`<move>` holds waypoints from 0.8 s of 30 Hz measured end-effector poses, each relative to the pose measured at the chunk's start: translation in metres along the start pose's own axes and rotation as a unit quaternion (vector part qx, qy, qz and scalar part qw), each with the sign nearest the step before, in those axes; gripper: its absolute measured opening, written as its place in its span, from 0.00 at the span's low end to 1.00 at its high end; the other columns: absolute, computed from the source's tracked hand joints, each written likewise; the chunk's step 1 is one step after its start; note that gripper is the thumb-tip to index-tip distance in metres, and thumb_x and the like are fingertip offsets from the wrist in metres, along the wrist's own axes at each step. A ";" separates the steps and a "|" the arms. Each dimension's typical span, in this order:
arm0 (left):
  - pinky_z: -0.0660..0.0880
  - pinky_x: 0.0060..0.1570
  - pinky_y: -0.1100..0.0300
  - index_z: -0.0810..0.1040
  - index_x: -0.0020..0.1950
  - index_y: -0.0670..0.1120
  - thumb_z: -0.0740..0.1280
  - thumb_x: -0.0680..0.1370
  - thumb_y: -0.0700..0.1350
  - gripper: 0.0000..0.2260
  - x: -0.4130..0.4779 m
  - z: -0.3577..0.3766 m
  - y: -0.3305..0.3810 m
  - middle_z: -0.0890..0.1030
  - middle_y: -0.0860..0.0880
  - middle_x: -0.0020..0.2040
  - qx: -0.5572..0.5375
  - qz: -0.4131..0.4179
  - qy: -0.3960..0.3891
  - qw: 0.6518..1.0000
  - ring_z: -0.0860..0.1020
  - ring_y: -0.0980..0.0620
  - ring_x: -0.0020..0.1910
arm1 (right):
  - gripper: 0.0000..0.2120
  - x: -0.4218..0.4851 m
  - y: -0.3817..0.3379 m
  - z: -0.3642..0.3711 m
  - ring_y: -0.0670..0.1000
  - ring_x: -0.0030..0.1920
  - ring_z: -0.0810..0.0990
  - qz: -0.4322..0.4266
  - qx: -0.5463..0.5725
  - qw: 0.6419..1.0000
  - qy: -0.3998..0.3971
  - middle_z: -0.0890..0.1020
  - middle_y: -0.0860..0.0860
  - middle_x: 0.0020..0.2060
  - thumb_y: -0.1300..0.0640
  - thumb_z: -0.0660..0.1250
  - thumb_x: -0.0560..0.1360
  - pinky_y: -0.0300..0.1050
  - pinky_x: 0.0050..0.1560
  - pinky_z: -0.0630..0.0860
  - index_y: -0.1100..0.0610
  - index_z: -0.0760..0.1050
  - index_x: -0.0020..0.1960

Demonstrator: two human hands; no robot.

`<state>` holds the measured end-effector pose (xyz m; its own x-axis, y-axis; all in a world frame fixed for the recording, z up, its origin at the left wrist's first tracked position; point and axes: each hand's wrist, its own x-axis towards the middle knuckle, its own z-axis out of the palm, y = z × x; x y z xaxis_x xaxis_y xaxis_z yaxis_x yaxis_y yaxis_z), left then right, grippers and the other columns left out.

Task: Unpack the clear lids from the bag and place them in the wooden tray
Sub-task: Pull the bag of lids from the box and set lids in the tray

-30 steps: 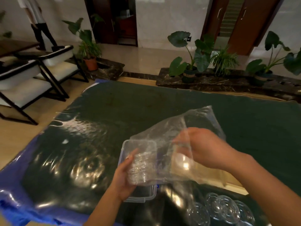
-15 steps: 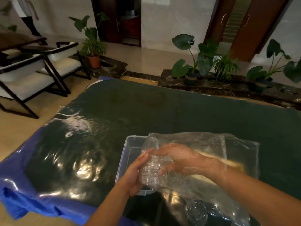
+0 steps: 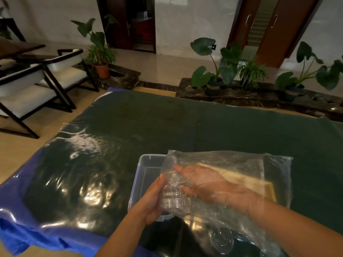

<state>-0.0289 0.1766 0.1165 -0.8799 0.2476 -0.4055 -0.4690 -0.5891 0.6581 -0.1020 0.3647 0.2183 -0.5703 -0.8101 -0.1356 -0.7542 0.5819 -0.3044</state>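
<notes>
A clear plastic bag lies across the near middle of the green table. Inside its left end is a stack of clear lids. My left hand grips that end of the bag from outside, with the stack in its palm. My right hand is inside the bag up to the wrist, fingers over the stack and thumb under it. The wooden tray shows through the bag behind my right wrist. Two or three loose clear lids lie on the table near the front edge, under the bag's mouth.
A clear plastic box stands open under the bag's left end. The green cover stretches far back, with a glossy film and blue sheet at the left. Chairs and potted plants stand beyond the table.
My right hand has gone from the bag's outside into the bag and reached the lid stack. The bag has dropped flatter over the tray. My left hand still holds the stack end.
</notes>
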 end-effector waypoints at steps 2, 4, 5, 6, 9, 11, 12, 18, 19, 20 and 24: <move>0.82 0.51 0.41 0.77 0.71 0.46 0.81 0.63 0.65 0.41 0.000 0.003 0.000 0.82 0.37 0.65 0.005 -0.008 0.014 1.000 0.82 0.35 0.62 | 0.31 -0.001 -0.004 -0.003 0.54 0.77 0.63 -0.016 -0.009 1.000 -0.005 0.65 0.53 0.78 0.46 0.59 0.82 0.49 0.76 0.60 0.53 0.54 0.81; 0.82 0.50 0.41 0.78 0.70 0.46 0.81 0.61 0.67 0.43 -0.001 0.006 -0.001 0.83 0.37 0.64 0.005 -0.012 0.024 1.000 0.82 0.35 0.61 | 0.30 0.000 -0.004 -0.005 0.52 0.77 0.63 -0.007 0.010 1.000 0.002 0.65 0.51 0.78 0.47 0.61 0.82 0.43 0.74 0.58 0.53 0.56 0.81; 0.82 0.50 0.41 0.78 0.70 0.46 0.81 0.60 0.67 0.44 -0.001 0.007 -0.001 0.83 0.37 0.64 0.005 -0.012 0.025 1.000 0.82 0.35 0.61 | 0.31 0.002 -0.004 -0.004 0.50 0.77 0.64 0.004 0.034 0.999 0.011 0.66 0.50 0.78 0.47 0.62 0.81 0.38 0.72 0.57 0.52 0.57 0.80; 0.82 0.50 0.41 0.78 0.69 0.45 0.81 0.60 0.68 0.44 -0.002 0.008 0.000 0.83 0.37 0.64 0.005 -0.012 0.025 1.000 0.82 0.35 0.61 | 0.31 0.004 -0.002 -0.001 0.48 0.76 0.65 0.019 0.060 0.998 0.019 0.67 0.49 0.77 0.46 0.64 0.80 0.32 0.69 0.56 0.50 0.59 0.80; 0.81 0.54 0.41 0.78 0.70 0.44 0.80 0.60 0.69 0.46 -0.004 0.010 0.002 0.82 0.36 0.65 0.021 -0.015 0.022 0.999 0.81 0.35 0.63 | 0.33 0.003 0.002 0.004 0.36 0.69 0.63 0.078 0.126 0.988 0.040 0.68 0.41 0.75 0.40 0.68 0.76 0.16 0.57 0.51 0.40 0.61 0.78; 0.80 0.55 0.41 0.77 0.71 0.43 0.80 0.59 0.68 0.47 -0.007 0.012 0.003 0.81 0.36 0.66 0.024 -0.023 0.022 0.999 0.81 0.36 0.64 | 0.33 -0.001 0.005 0.008 0.37 0.71 0.63 0.094 0.156 0.982 0.044 0.67 0.41 0.75 0.39 0.69 0.76 0.20 0.62 0.50 0.39 0.61 0.77; 0.81 0.55 0.42 0.76 0.72 0.43 0.81 0.59 0.67 0.48 -0.008 0.012 0.003 0.81 0.36 0.66 0.023 -0.026 0.024 0.999 0.81 0.36 0.64 | 0.32 -0.001 0.004 0.010 0.39 0.72 0.64 0.100 0.161 0.981 0.038 0.68 0.42 0.75 0.41 0.69 0.76 0.20 0.64 0.49 0.41 0.62 0.77; 0.82 0.51 0.44 0.77 0.70 0.43 0.82 0.59 0.67 0.47 -0.011 0.004 0.000 0.82 0.35 0.64 0.020 -0.013 0.043 0.999 0.82 0.36 0.61 | 0.22 0.008 -0.005 0.010 0.48 0.60 0.77 0.147 0.125 0.980 0.043 0.78 0.46 0.60 0.44 0.66 0.79 0.42 0.68 0.68 0.49 0.72 0.70; 0.82 0.51 0.44 0.78 0.70 0.43 0.81 0.59 0.66 0.46 -0.011 0.001 -0.001 0.82 0.35 0.64 0.016 -0.009 0.050 0.999 0.82 0.36 0.61 | 0.27 0.007 -0.003 0.008 0.50 0.65 0.76 0.149 0.132 0.979 0.053 0.77 0.47 0.65 0.43 0.68 0.77 0.40 0.65 0.66 0.49 0.68 0.74; 0.82 0.51 0.43 0.78 0.70 0.44 0.81 0.61 0.66 0.43 -0.010 -0.001 -0.001 0.82 0.36 0.65 0.012 -0.001 0.056 0.998 0.82 0.36 0.61 | 0.30 0.005 0.002 0.008 0.50 0.67 0.76 0.152 0.147 0.975 0.060 0.77 0.47 0.67 0.44 0.69 0.76 0.40 0.63 0.67 0.49 0.67 0.75; 0.82 0.49 0.44 0.80 0.68 0.49 0.76 0.69 0.60 0.30 -0.008 -0.015 -0.005 0.84 0.38 0.62 -0.028 0.039 0.092 0.995 0.85 0.37 0.56 | 0.18 -0.008 0.014 0.014 0.37 0.53 0.82 0.162 0.339 0.916 0.144 0.83 0.40 0.51 0.49 0.77 0.73 0.28 0.50 0.76 0.44 0.77 0.60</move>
<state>-0.0185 0.1661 0.1069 -0.8819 0.0573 -0.4679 -0.3910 -0.6433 0.6582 -0.1032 0.3781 0.2025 -0.8637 -0.4944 -0.0982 -0.2111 0.5316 -0.8202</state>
